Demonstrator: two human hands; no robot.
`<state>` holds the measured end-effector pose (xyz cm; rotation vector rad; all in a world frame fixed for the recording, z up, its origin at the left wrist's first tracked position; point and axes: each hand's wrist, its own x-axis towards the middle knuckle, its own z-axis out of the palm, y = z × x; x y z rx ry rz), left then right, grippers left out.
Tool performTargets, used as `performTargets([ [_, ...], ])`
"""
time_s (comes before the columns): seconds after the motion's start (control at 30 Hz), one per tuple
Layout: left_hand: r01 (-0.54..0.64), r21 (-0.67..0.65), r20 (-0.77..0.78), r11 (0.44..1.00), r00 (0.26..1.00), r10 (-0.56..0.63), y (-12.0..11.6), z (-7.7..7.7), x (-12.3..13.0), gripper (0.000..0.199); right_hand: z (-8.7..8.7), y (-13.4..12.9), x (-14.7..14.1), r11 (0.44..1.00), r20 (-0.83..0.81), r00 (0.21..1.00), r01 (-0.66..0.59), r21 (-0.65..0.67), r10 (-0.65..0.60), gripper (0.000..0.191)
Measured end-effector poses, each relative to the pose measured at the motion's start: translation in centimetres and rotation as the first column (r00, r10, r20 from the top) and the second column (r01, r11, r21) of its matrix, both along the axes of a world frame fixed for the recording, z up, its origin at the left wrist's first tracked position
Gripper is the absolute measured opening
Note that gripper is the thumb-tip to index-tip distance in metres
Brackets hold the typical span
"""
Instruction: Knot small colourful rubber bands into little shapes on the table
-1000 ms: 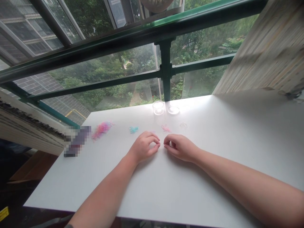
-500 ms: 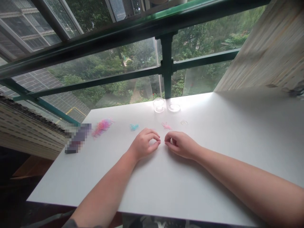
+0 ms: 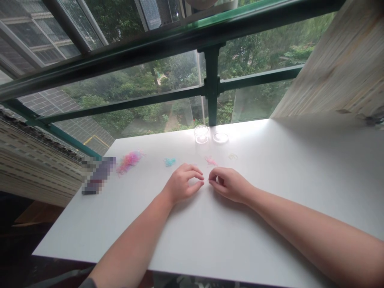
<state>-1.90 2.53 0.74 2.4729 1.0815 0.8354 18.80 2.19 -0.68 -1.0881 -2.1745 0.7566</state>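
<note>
My left hand [image 3: 185, 183] rests on the white table with its thumb and fingertips slightly apart, and nothing shows between them. Close beside it, my right hand [image 3: 228, 183] is closed in a pinch; whatever its fingertips hold is too small to make out. Just beyond the hands lie a small pink cluster of what look like rubber bands [image 3: 211, 161] and a teal cluster [image 3: 169, 161]. A few pale bands [image 3: 233, 157] are on the right. Farther left spreads a larger multicoloured pile of bands [image 3: 130, 162].
A clear round container [image 3: 201, 135] stands at the table's far edge, with a clear shallow lid [image 3: 221, 138] on its right. A blurred dark object [image 3: 99, 176] lies at the left edge of the white table [image 3: 192, 240]. Behind are a green window railing [image 3: 212, 86] and curtains [image 3: 318, 68].
The left thumb and fingertips have parted a little. My right hand keeps its pinch in nearly the same place. The view has shifted slightly.
</note>
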Motion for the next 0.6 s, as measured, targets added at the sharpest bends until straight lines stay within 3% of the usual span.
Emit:
performTargets([
  [0.13,-0.028,0.020,-0.016,0.999,0.999,0.028,0.3,0.0,-0.2,0.008,0.0,0.0,0.0,1.000,0.014,1.000,0.000,-0.004,0.001,0.004],
  [0.4,-0.291,0.070,-0.071,0.954,0.953,0.296,1.9,-0.5,-2.5,0.009,0.3,-0.2,0.1,0.999,0.061,0.998,0.000,-0.034,0.002,0.002],
  [0.6,-0.315,0.041,-0.095,0.948,0.944,0.317,1.9,-0.8,-2.3,0.012,0.5,-0.1,0.0,0.999,0.068,0.998,-0.008,-0.032,0.010,0.003],
])
